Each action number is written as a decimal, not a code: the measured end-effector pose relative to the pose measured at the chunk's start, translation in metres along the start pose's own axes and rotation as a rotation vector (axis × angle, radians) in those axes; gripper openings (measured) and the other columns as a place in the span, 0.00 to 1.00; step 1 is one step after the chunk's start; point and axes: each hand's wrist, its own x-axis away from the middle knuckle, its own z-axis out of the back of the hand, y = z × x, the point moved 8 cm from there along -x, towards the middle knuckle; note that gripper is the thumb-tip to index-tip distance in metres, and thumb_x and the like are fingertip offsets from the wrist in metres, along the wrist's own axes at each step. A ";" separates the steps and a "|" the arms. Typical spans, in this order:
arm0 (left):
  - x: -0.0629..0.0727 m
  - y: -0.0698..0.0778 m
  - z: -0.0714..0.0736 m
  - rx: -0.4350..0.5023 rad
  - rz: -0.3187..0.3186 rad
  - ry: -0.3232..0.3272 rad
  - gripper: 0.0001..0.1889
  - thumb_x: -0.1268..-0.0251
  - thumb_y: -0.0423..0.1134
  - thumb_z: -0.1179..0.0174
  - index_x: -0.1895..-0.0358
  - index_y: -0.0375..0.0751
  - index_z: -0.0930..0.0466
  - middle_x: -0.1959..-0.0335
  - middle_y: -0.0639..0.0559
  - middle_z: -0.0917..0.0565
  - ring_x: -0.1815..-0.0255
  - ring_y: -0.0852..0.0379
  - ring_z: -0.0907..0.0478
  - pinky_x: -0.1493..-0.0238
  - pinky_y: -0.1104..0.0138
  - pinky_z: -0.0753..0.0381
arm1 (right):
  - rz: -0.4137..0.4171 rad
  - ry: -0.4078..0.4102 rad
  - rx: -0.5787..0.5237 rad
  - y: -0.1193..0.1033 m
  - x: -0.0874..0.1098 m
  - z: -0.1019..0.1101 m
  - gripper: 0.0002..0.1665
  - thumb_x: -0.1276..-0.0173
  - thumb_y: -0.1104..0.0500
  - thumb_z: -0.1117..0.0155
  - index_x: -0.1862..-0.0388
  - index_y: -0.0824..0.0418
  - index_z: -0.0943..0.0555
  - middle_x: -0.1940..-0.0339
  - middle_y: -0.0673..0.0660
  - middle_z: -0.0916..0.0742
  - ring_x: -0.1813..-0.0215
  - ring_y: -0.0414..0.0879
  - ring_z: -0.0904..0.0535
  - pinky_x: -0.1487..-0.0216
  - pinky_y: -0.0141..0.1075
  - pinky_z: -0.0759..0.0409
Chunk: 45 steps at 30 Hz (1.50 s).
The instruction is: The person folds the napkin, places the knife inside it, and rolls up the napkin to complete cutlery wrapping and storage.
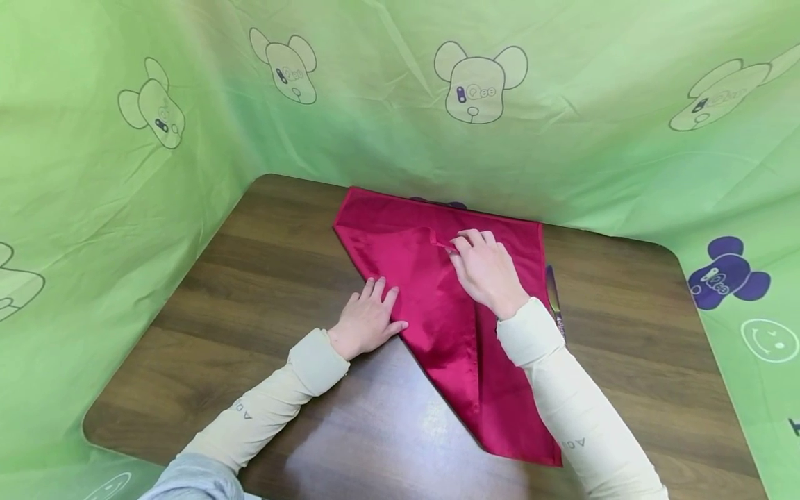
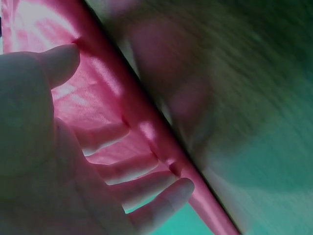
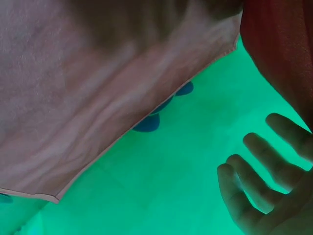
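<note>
A glossy crimson cloth [image 1: 431,305] with a stitched hem lies on the wooden table, part of it turned over in a slanting fold. My left hand [image 1: 369,319] rests on the folded edge at its left side, fingers spread; in the left wrist view the fingertips [image 2: 183,188] touch the satin beside the fold. Over the upper right of the cloth, my right hand [image 1: 487,271] pinches the raised flap near its corner between thumb and fingers. The right wrist view shows several curved fingers [image 3: 249,181] below the dark red flap [image 3: 281,54]; the thumb is hidden there.
A knife [image 1: 553,295] lies along the cloth's right edge, its handle partly behind my right sleeve. Green fabric [image 1: 375,132] printed with bear heads hangs around the wooden table [image 1: 650,361]. A printed purple shape shows just beyond the cloth's far hem.
</note>
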 end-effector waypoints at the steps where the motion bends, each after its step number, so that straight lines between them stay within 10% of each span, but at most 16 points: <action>1: 0.000 0.000 -0.001 -0.002 0.002 -0.002 0.37 0.36 0.61 0.44 0.31 0.40 0.36 0.31 0.36 0.35 0.28 0.38 0.38 0.42 0.49 0.27 | -0.001 0.005 0.000 0.001 -0.001 0.001 0.15 0.30 0.58 0.45 0.51 0.66 0.21 0.46 0.63 0.19 0.46 0.62 0.26 0.57 0.53 0.22; 45: -0.028 0.017 -0.021 -0.019 0.016 -0.173 0.40 0.30 0.68 0.62 0.23 0.48 0.50 0.21 0.42 0.50 0.20 0.42 0.56 0.29 0.50 0.39 | -0.133 0.000 -0.018 0.055 -0.019 0.006 0.19 0.24 0.54 0.52 0.50 0.66 0.21 0.48 0.64 0.19 0.47 0.65 0.28 0.51 0.58 0.26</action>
